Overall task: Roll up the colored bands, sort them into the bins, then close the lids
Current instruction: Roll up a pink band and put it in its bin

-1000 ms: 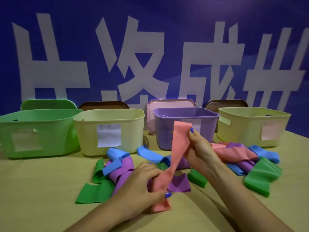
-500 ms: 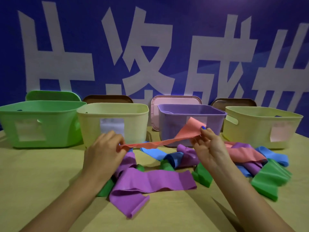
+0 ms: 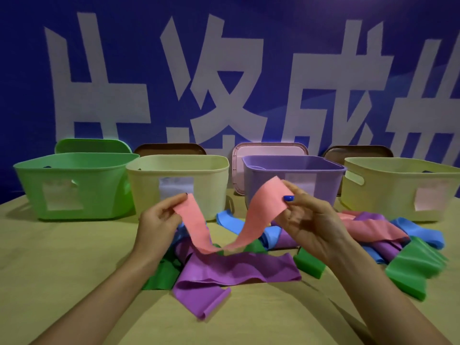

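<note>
Pink band [image 3: 199, 230] hangs in a slack loop at the centre of the frame, one end pinched by the left hand [image 3: 159, 220] and the other pinched between thumb and fingers of the right hand [image 3: 311, 220]; its low point sags just above the heap of bands on the table.

Under it lies a long purple band [image 3: 224, 272], spread flat and folded over at its near end. Green bands [image 3: 161, 275] poke out to the lower left of the heap, and blue bands [image 3: 226, 219] show behind it. To the right of the right hand sits a second jumble: another pink strip [image 3: 368, 227], purple, blue, and a wide green band [image 3: 418, 265] at the lower right.

Behind all this, four open bins stand in a row across the middle of the frame: a green bin [image 3: 74, 185], a cream bin [image 3: 179, 180], a purple bin [image 3: 293, 178] and another cream bin [image 3: 403, 190] at the right edge. Each has a pale label on its front. Their lids lean upright behind them: a green lid [image 3: 92, 146], a brown lid [image 3: 169, 149], a pink lid [image 3: 268, 150] and a second brown lid [image 3: 358, 153].

The table [image 3: 74, 282] is covered in yellowish cloth. The back wall [image 3: 25, 70] is deep blue with large white characters.
</note>
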{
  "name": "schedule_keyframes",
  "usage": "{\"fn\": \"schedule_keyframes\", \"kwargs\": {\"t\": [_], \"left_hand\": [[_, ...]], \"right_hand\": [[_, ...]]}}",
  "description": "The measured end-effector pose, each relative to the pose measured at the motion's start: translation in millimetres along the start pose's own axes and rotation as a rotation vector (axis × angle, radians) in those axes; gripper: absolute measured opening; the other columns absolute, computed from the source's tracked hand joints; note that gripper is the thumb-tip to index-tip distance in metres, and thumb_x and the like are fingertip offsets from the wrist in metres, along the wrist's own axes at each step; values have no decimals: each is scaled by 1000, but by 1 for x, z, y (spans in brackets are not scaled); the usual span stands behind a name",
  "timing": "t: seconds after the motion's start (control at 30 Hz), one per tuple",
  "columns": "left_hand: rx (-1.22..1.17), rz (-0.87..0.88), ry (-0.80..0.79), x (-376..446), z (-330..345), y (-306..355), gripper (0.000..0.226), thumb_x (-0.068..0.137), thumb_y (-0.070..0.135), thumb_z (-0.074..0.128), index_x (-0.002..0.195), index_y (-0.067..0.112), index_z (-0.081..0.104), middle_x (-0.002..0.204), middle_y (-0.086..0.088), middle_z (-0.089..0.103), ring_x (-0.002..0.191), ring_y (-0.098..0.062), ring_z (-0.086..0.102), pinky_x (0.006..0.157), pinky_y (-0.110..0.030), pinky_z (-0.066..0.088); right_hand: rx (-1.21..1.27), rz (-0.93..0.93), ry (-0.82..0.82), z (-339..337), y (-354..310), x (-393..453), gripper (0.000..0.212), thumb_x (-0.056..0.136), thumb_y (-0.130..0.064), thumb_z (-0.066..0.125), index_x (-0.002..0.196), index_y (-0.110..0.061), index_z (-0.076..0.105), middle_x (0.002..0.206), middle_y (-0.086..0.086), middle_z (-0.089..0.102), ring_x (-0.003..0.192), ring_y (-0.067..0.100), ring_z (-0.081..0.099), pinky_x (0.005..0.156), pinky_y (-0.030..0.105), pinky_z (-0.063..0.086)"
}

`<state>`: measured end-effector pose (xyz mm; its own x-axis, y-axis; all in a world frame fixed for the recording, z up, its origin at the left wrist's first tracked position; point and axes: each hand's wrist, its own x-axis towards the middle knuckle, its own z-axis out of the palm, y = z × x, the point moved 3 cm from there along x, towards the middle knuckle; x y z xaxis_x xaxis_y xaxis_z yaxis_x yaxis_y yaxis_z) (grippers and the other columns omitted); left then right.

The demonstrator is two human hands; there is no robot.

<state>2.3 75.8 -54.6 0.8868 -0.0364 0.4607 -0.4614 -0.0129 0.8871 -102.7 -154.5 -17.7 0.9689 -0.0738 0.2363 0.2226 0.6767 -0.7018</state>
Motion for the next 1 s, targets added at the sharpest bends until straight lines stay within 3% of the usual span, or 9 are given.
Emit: {"fn": "schedule_keyframes", "kwargs": {"t": [0.13, 0.27, 0.33, 0.4, 0.5, 0.63, 0.77, 0.83, 1.0], "left_hand": [[-505, -278, -13, -8, 10, 4, 33, 88, -12, 35, 100, 0, 64, 99, -12, 68, 92, -18, 61, 91, -27, 48], [-648, -311, 52, -9, 10, 5, 24, 85, -12, 51, 94, 6, 63, 91, -8, 68, 82, -15, 64, 77, -21, 54], [-654, -313, 96, -8, 8, 2, 28, 82, -15, 53, 93, 9, 63, 91, -7, 66, 78, -13, 65, 74, -20, 54], [-667, -308, 104, -6, 5, 3, 35, 82, -17, 51, 97, 12, 61, 94, -7, 64, 75, -11, 66, 75, -22, 54], [-760, -336, 130, -1, 3, 3, 39, 83, -17, 51, 106, 14, 55, 81, -7, 71, 68, -11, 68, 71, -24, 56], [-809, -378, 55, 0, 5, 1, 35, 86, -11, 52, 118, 4, 52, 75, -3, 73, 65, -9, 69, 65, -21, 58], [-797, -411, -16, -6, 12, 3, 12, 89, -1, 53, 95, 4, 62, 71, -2, 72, 63, -7, 67, 65, -20, 56], [-778, -404, -19, -9, 14, 5, 11, 90, 2, 54, 88, 9, 61, 70, 0, 71, 62, -6, 66, 63, -19, 56], [-685, -356, -45, -14, 16, 11, 14, 90, 1, 53, 81, 12, 57, 64, 2, 69, 59, -5, 64, 58, -18, 55]], "right_hand": [[-61, 153, -162, -2, 6, -2, 65, 39, 7, 82, 102, -6, 72, 98, 17, 67, 78, 27, 69, 62, 35, 59], [-73, 241, -348, 5, 13, -10, 36, 91, 11, 36, 124, 6, 51, 118, 25, 59, 111, 32, 59, 95, 40, 49], [-110, 296, -330, 2, 14, -15, 36, 93, 13, 31, 121, 8, 52, 112, 27, 61, 106, 34, 61, 92, 42, 50], [-86, 399, -386, 4, 21, -15, 17, 85, 5, 58, 101, 3, 62, 89, 24, 64, 84, 31, 67, 75, 39, 56], [-296, 540, -477, -1, 30, -18, 31, 56, -15, 89, 70, -18, 61, 61, 0, 56, 54, 9, 58, 52, 20, 50], [-401, 656, -658, -7, 34, -21, 15, 88, -8, 61, 100, -17, 57, 84, 7, 73, 80, 20, 72, 73, 30, 58], [-380, 803, -901, -5, 33, -23, 23, 91, -13, 58, 113, -11, 50, 75, 8, 73, 70, 20, 72, 68, 34, 59], [-450, 764, -828, -5, 31, -21, 26, 89, -18, 62, 113, -10, 56, 60, 3, 68, 57, 17, 68, 60, 31, 58], [-658, 397, -135, -3, 32, -6, 11, 84, -16, 60, 73, -17, 63, 45, -2, 35, 38, 12, 37, 37, 20, 38]]}}
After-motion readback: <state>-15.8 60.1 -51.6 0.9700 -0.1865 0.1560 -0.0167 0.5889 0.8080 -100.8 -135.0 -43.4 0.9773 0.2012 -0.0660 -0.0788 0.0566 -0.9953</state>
